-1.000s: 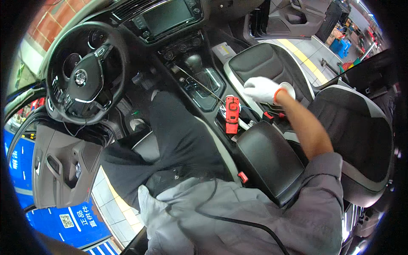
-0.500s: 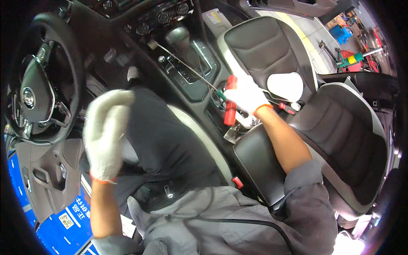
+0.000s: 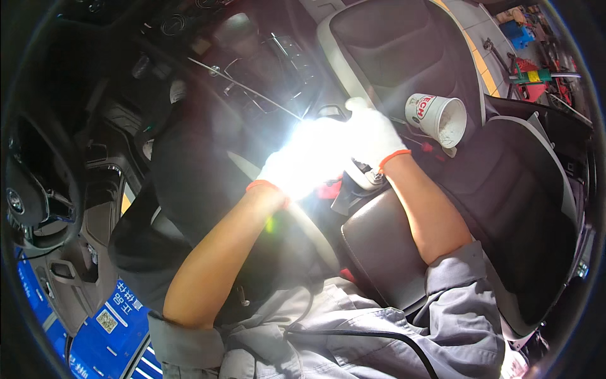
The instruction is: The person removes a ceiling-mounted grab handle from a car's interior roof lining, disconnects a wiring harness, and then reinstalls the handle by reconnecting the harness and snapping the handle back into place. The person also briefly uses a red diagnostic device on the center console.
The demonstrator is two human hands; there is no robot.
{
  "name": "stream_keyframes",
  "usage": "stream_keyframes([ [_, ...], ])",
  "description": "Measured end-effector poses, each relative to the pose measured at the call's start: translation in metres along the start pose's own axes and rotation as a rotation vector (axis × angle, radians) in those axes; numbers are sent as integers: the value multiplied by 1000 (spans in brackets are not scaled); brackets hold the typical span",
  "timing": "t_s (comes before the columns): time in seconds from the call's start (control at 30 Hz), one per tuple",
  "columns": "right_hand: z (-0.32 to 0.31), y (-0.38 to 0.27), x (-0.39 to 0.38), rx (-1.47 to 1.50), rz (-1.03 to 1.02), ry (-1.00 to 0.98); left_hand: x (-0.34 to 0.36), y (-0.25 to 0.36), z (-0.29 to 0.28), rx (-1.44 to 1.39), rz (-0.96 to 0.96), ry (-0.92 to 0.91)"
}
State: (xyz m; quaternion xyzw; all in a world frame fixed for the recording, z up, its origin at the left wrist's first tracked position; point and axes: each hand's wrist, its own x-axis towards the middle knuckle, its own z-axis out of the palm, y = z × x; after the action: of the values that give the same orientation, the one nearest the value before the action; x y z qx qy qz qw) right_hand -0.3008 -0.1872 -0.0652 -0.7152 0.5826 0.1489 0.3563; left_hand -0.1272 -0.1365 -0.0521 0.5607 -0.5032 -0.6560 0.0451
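Head view, read from the person's left across: the steering wheel (image 3: 31, 189) sits at the dark left rim, with the door panel (image 3: 76, 278) and a blue floor mat (image 3: 107, 322) below it. Next comes the left hand (image 3: 297, 165), in a white glove with an orange cuff, reaching over the centre console; a bright glare washes it out, so I cannot tell how far its fingers are curled or what they grip. A red tool (image 3: 328, 188) shows just beneath that hand, at the front edge of the black armrest (image 3: 385, 246), mostly hidden by the gloves. The right hand (image 3: 372, 136), gloved the same way, lies against the left one with its fingers bent down over the console; whether it holds anything is not visible. Further right, a white paper cup (image 3: 442, 117) lies tipped on the passenger seat (image 3: 404, 69).

Both hands seem to be working together on something at the console by the armrest. Any further move would call for steadying the red tool with one hand and keeping clear of the cup.
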Motion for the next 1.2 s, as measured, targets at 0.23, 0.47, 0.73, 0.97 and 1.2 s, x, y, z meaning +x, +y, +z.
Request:
stream_keyframes([
  [0.23,9,10,6,549,22,92,11,-11,3,-271,146,76],
  [0.47,1,31,5,1388,-494,-182,-6,-11,-15,-837,-37,-136],
  [0.73,-17,20,2,1027,-186,207,-45,-31,-14,-80,77,442],
  [0.97,3,28,9,222,-326,157,-48,-42,-14,-397,161,430],
  [1.2,43,30,32,-44,-406,-16,-46,-38,-15,-550,159,357],
])
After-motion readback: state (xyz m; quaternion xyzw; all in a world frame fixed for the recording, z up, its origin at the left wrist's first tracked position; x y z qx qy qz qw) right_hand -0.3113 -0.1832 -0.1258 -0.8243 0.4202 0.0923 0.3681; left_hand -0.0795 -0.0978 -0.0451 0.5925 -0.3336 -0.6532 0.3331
